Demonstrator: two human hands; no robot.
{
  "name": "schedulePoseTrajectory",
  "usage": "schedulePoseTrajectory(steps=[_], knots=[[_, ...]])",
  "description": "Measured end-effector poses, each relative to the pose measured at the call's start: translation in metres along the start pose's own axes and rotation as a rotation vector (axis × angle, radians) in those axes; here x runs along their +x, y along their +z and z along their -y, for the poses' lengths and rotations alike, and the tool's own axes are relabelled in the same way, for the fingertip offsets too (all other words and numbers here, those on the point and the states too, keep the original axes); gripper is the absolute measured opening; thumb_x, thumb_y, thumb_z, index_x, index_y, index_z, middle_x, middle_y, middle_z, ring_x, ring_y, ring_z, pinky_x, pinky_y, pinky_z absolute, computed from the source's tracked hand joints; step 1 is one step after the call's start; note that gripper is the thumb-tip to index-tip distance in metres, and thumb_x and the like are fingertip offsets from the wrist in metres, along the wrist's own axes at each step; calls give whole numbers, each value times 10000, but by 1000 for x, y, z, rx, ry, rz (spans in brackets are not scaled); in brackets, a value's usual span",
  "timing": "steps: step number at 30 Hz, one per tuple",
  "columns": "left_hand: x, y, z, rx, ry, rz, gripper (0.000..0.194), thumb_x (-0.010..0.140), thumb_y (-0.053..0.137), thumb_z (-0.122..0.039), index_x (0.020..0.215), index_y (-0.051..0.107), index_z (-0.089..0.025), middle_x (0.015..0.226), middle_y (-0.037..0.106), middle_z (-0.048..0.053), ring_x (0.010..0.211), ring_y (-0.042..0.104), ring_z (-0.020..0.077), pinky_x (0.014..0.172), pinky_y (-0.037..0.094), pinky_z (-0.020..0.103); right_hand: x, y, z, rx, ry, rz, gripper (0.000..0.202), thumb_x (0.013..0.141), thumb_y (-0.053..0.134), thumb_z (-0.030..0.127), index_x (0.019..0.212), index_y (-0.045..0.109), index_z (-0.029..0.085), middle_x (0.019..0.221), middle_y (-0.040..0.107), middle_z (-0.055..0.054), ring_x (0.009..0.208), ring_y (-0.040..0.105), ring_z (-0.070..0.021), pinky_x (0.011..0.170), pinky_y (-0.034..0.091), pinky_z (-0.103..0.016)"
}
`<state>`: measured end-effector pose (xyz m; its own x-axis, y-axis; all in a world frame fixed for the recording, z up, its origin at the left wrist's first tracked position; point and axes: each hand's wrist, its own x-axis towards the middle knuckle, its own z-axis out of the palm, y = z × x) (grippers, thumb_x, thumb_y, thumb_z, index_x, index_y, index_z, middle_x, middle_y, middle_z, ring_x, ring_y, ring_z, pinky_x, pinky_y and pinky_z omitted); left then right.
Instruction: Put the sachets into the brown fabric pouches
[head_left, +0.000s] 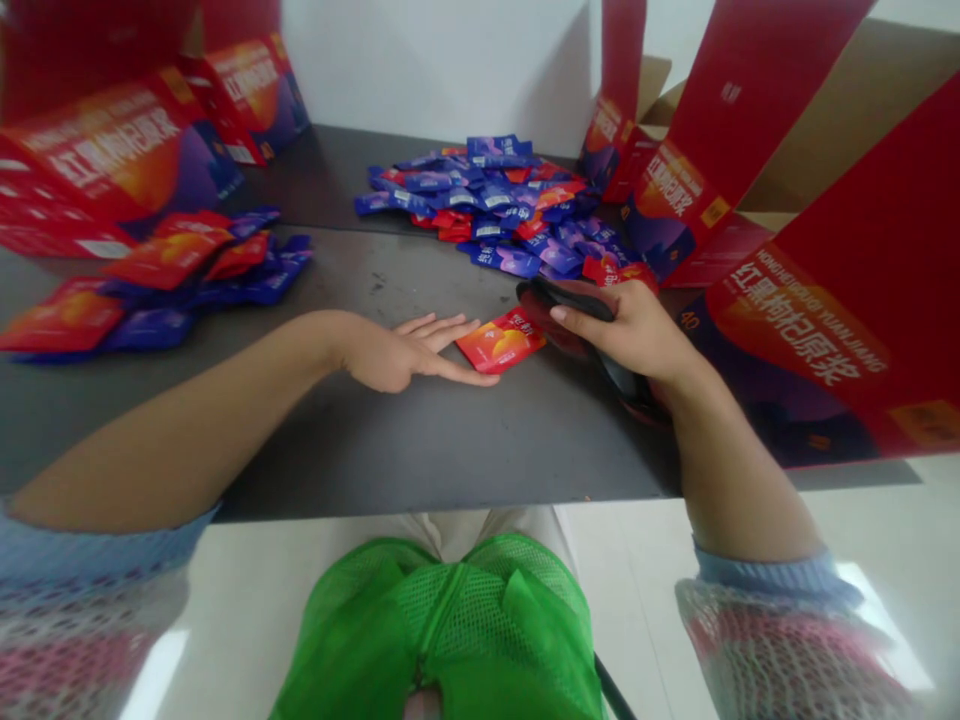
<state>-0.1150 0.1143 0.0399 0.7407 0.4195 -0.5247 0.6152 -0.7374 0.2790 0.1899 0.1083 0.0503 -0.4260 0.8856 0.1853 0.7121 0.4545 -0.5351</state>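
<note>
LH [405,358]: fingers [459,372] spread, at red pkt [502,342] edge | RH [637,325]: gripping blk tool [622,380]

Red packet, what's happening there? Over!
Left hand open at left edge of red packet. Right hand gripping dark tool. Packet on grey table, between hands. Packet pile beyond, apart from it.

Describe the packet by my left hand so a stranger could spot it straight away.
On the grey table, look between the left hand and the dark tool in the right hand. A single red packet with an orange-yellow design lies there. Unlike packets in the back pile and left pile, it lies alone.
</note>
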Motion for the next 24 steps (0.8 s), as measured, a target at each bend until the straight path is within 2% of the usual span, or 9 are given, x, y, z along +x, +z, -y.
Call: schedulePoseTrajectory(steps=[3,5,7,9,11,15,18,21,24], knots=[[0,2,0,14,12,-12,1168,580,475,55,1600,309,-489,1726,-162,-113,1577,-149,335,1256,29,614,1,17,-1,-48,-160,-43,534,941,579,563,1205,777,142,732,713,-10,690,629,-175,641,400,-264],[0,4,0,31,19,-29,1149,592,493,48,1614,309,-446,1736,-134,-91,1577,-153,343,1256,12,610,3,29,0,-115,-294,40,497,921,607,551,1176,795,167,793,756,-36,734,666,-185,645,387,-271],[0,6,-1,50,14,-19,1129,599,512,36,1618,325,-414,1743,-102,-71,1576,-151,355,1258,7,603,4,38,4,-187,-373,142,446,915,619,519,1197,790,219,942,800,-60,842,710,-205,672,391,-277],[-1,8,-1,65,13,2,1140,595,510,38,1620,316,-423,1744,-99,-67,1575,-156,353,1261,10,598,6,42,9,-274,-345,196,420,915,625,489,1255,764,284,1055,809,-59,926,728,-226,689,391,-286],[-1,9,-2,74,22,-7,1167,595,489,50,1622,274,-461,1743,-102,-83,1574,-164,340,1261,26,608,9,41,12,-385,-228,185,417,916,621,507,1264,758,323,1043,814,-57,908,735,-247,669,376,-300],[0,4,-3,92,13,-6,1202,584,480,59,1605,241,-528,1742,-100,-106,1572,-173,333,1259,69,626,14,36,8,-563,99,52,506,918,540,652,1138,816,290,900,804,-93,798,722,-276,624,351,-319],[2,-3,-1,85,14,30,1176,587,519,35,1592,289,-529,1748,-60,-101,1587,-110,351,1259,109,620,16,34,-4,-604,233,-55,500,896,557,642,1013,836,243,865,789,-105,764,706,-270,613,349,-318],[4,-8,4,72,34,34,1136,594,560,0,1578,339,-524,1752,-7,-93,1596,-36,372,1253,165,611,16,34,-13,-544,173,-147,464,909,556,583,995,824,214,846,775,-93,758,687,-243,622,356,-316],[5,-6,10,69,52,0,1102,603,589,-27,1569,377,-514,1755,51,-91,1601,-6,377,1252,174,608,16,40,-17,-352,-95,-158,463,947,519,516,1100,804,186,823,759,-77,738,666,-199,651,377,-309]])
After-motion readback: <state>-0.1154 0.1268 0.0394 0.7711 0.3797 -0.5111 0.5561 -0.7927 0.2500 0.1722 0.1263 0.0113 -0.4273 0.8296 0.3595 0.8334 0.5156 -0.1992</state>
